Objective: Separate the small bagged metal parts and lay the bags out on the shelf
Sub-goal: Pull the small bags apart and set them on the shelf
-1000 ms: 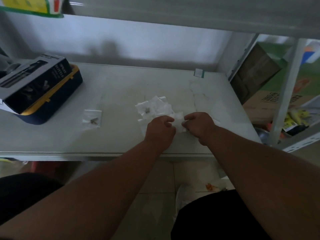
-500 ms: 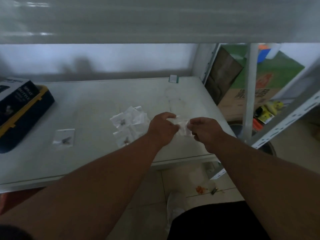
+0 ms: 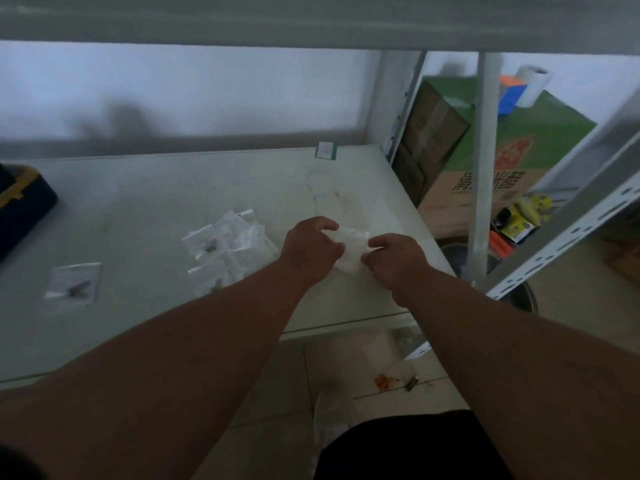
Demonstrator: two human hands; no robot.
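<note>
Left edge: dark blue case with yellow trim on pale grey shelf. Lower left: single clear bag. Centre: pile of clear bags. Centre-right: left hand and right hand pinched small clear plastic bag between them.

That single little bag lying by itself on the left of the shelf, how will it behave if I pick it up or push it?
The single bag looks like thin clear film, so it will probably flop and crease when pinched. A small dark part sits in its middle, so it may sag there. Lying flat on the smooth shelf, it would likely slide rather than roll.
</note>
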